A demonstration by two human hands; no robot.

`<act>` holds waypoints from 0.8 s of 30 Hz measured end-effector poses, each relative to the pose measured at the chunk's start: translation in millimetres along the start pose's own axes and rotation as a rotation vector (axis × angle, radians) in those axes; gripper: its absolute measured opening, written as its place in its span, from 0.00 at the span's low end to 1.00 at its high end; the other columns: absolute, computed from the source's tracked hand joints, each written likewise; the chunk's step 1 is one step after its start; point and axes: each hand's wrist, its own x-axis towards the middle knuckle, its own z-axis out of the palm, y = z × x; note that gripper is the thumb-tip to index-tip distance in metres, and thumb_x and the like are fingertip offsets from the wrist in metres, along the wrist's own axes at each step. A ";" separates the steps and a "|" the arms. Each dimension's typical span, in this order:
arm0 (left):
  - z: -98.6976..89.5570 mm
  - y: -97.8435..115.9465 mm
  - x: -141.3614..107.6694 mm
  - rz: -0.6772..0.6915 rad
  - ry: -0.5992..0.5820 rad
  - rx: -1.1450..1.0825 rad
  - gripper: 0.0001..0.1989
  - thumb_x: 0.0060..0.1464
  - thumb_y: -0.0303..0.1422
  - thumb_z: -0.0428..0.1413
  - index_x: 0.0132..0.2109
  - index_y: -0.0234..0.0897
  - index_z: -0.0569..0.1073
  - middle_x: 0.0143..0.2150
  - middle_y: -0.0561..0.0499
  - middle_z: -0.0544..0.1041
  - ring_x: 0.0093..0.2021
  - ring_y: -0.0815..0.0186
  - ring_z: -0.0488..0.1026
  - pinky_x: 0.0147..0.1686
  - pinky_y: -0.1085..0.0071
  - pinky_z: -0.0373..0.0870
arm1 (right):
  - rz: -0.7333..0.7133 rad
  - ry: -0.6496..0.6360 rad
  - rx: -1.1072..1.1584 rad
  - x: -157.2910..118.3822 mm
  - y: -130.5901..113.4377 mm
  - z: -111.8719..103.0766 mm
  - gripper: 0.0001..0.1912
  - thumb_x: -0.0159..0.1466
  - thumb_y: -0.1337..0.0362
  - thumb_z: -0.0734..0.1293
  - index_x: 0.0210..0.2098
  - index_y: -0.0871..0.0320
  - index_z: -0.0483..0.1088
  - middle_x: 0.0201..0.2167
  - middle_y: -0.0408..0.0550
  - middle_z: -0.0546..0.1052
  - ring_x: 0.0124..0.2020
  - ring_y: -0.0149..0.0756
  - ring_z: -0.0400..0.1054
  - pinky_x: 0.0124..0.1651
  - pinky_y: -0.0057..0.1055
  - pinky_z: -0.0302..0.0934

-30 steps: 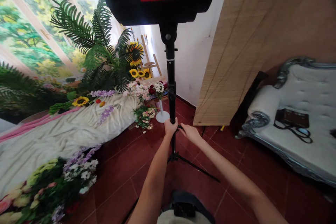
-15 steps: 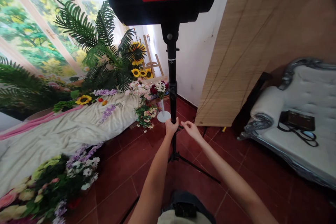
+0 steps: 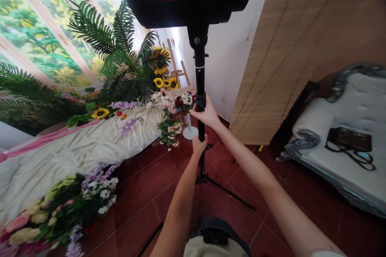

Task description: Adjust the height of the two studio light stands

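A black light stand (image 3: 199, 82) rises upright in front of me, carrying a large black studio light (image 3: 189, 6) with a red ZHEYU label. Low on the pole, my left hand (image 3: 199, 144) is wrapped round it, just by a small side knob (image 3: 209, 145). Higher up, my right hand (image 3: 208, 112) grips the pole at its black collar (image 3: 200, 102), thumb on the left side and fingers partly hidden behind. Below the hands, the tripod legs (image 3: 232, 193) spread on the floor.
To the left, a cream cloth (image 3: 135, 132) lies under artificial flowers, with a bouquet (image 3: 57, 213) nearer me and palm leaves (image 3: 117, 48) behind. A bamboo blind (image 3: 265, 60) hangs right of the stand. Farther right, a tufted sofa (image 3: 358, 100) holds a dark bag (image 3: 351, 138).
My right hand has left the side knob area and moved up to the collar, closing round the pole. My left hand stays on the lower pole. The view has shifted slightly.
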 end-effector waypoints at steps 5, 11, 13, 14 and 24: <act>-0.7 0.2 -1.1 0.076 0.011 0.044 0.14 0.46 0.42 0.56 0.21 0.37 0.69 0.19 0.52 0.70 0.22 0.66 0.70 0.25 0.72 0.65 | -0.050 -0.006 -0.052 5.3 3.4 -4.6 0.20 0.50 0.65 0.66 0.41 0.53 0.57 0.26 0.36 0.68 0.26 0.30 0.66 0.33 0.33 0.64; -1.4 8.6 -9.7 0.105 0.038 -0.026 0.07 0.39 0.33 0.59 0.26 0.37 0.68 0.23 0.54 0.71 0.24 0.69 0.70 0.28 0.73 0.66 | -0.140 -0.042 -0.079 28.6 -11.6 -11.1 0.19 0.51 0.67 0.65 0.41 0.55 0.57 0.29 0.39 0.67 0.29 0.31 0.65 0.36 0.34 0.63; -0.2 9.5 -12.4 0.076 0.066 -0.048 0.08 0.38 0.31 0.59 0.28 0.37 0.68 0.24 0.55 0.71 0.25 0.69 0.70 0.29 0.74 0.67 | -0.153 -0.014 -0.101 36.1 -18.3 -10.5 0.19 0.52 0.67 0.65 0.42 0.55 0.57 0.30 0.41 0.66 0.31 0.32 0.65 0.37 0.34 0.63; 0.7 9.3 -13.7 0.056 0.077 -0.060 0.08 0.37 0.31 0.59 0.29 0.37 0.68 0.25 0.55 0.71 0.25 0.70 0.70 0.29 0.74 0.67 | -0.154 0.007 -0.116 38.3 -21.4 -9.3 0.19 0.53 0.66 0.65 0.43 0.55 0.56 0.30 0.41 0.66 0.31 0.32 0.65 0.37 0.34 0.63; 8.2 -0.3 -19.7 -0.059 0.094 -0.158 0.09 0.36 0.31 0.58 0.30 0.37 0.69 0.25 0.55 0.73 0.24 0.70 0.70 0.27 0.75 0.67 | 0.004 0.236 -0.300 -10.2 0.2 15.2 0.22 0.53 0.61 0.65 0.44 0.55 0.54 0.30 0.43 0.68 0.31 0.37 0.68 0.34 0.33 0.63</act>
